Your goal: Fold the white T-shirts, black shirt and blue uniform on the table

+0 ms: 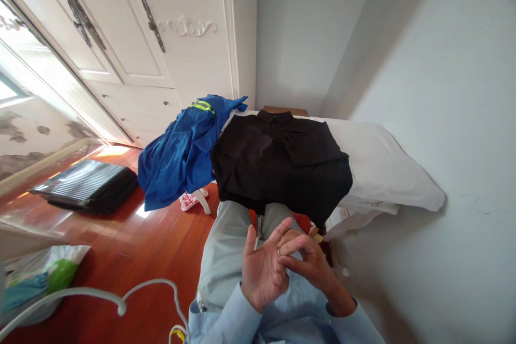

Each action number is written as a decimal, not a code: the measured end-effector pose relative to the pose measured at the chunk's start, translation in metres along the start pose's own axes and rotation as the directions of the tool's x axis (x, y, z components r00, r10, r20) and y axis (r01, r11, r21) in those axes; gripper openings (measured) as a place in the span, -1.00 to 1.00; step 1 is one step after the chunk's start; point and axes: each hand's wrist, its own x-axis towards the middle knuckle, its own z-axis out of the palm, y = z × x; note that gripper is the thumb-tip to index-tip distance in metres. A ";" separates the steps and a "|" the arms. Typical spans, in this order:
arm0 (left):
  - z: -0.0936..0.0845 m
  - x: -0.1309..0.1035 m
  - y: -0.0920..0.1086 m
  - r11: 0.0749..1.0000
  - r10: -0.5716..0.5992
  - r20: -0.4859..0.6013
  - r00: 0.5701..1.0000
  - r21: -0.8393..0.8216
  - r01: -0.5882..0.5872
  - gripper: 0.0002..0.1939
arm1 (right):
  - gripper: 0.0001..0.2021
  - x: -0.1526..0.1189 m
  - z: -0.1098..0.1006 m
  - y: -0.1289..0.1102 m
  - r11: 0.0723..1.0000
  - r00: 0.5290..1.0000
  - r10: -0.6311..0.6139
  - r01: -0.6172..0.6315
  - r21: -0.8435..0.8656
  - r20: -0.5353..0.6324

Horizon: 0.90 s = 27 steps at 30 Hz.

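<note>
My left hand (264, 269) is held palm up over my lap, thumb and index finger spread apart. At the base of one of its fingers, a thin ring (279, 252) shows. My right hand (308, 260) reaches across from the right, its thumb and index finger pinched at that ring; some left fingers are hidden behind it. In front of my knees, a black shirt (278, 156) lies spread on a white-covered ironing board (382, 166), its lower edge hanging over the near side. Neither hand touches the shirt.
Blue clothing with a reflective yellow strip (181, 150) drapes over the board's left end. A black ridged case (88, 183) and a plastic bag (44, 279) lie on the left floor. A white hose (72, 293) curves at lower left. A white wardrobe (193, 59) stands behind.
</note>
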 end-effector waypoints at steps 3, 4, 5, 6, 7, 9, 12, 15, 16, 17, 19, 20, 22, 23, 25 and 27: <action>0.004 0.000 -0.003 0.999 -0.039 0.017 0.999 -0.015 0.040 -0.05 | -0.81 0.000 -0.002 -0.005 0.984 0.991 -0.132 0.134 -0.115 0.020; 0.004 0.000 -0.004 0.999 -0.049 0.017 0.999 -0.009 0.049 -0.04 | -0.78 0.000 -0.003 -0.006 0.979 0.989 -0.144 0.145 -0.144 0.016; 0.003 0.000 -0.005 0.998 -0.058 0.015 0.998 0.005 0.058 -0.04 | -0.74 0.000 -0.004 -0.007 0.975 0.989 -0.149 0.148 -0.166 0.009; 0.002 0.000 -0.005 0.997 -0.068 0.013 0.998 0.025 0.068 -0.04 | -0.72 0.000 -0.004 -0.007 0.970 0.988 -0.156 0.154 -0.185 0.005; 0.001 0.000 -0.005 0.996 -0.080 0.012 0.997 0.050 0.079 -0.06 | -0.70 -0.001 -0.005 -0.006 0.965 0.986 -0.169 0.167 -0.203 0.006; -0.001 0.000 -0.004 0.991 -0.096 0.003 0.995 0.096 0.095 -0.12 | -0.72 -0.001 -0.005 -0.003 0.958 0.982 -0.186 0.185 -0.221 0.017; 0.001 0.001 0.004 0.989 -0.087 -0.038 0.995 0.112 0.091 -0.24 | -0.79 -0.002 -0.006 0.007 0.969 0.983 -0.181 0.180 -0.171 0.012; 0.003 0.006 0.017 0.989 -0.107 -0.119 0.987 0.093 0.118 -0.46 | -0.81 -0.002 -0.013 0.023 0.983 0.997 -0.062 0.054 -0.175 -0.037; 0.002 0.009 0.022 0.988 -0.118 -0.184 0.976 0.075 0.133 -0.56 | -0.75 -0.002 -0.018 0.030 0.981 0.999 0.006 -0.016 -0.191 -0.051; 0.000 0.012 0.027 0.991 -0.109 -0.277 0.955 0.045 0.126 -0.66 | -0.68 -0.001 -0.025 0.038 0.977 0.995 0.072 -0.085 -0.197 -0.072; -0.006 0.019 0.038 1.000 -0.011 -0.505 0.863 -0.028 -0.003 -0.84 | -0.55 0.001 -0.043 0.057 0.968 0.968 0.182 -0.207 -0.144 -0.170; -0.011 0.022 0.043 0.993 0.069 -0.612 0.788 -0.033 -0.112 -0.89 | -0.51 0.002 -0.053 0.068 0.963 0.938 0.223 -0.254 -0.087 -0.264; -0.023 0.028 0.055 0.956 0.224 -0.749 0.623 0.044 -0.291 -0.90 | -0.43 0.002 -0.076 0.092 0.948 0.825 0.294 -0.318 0.033 -0.482; -0.029 0.031 0.062 0.938 0.282 -0.779 0.559 0.101 -0.333 -0.88 | -0.38 0.001 -0.087 0.104 0.938 0.746 0.318 -0.339 0.078 -0.585; -0.041 0.041 0.077 0.917 0.355 -0.808 0.471 0.204 -0.341 -0.83 | -0.31 -0.002 -0.107 0.126 0.918 0.602 0.334 -0.382 0.106 -0.725; -0.052 0.054 0.094 0.899 0.413 -0.817 0.401 0.296 -0.323 -0.83 | -0.23 -0.004 -0.120 0.140 0.897 0.523 0.337 -0.432 0.098 -0.783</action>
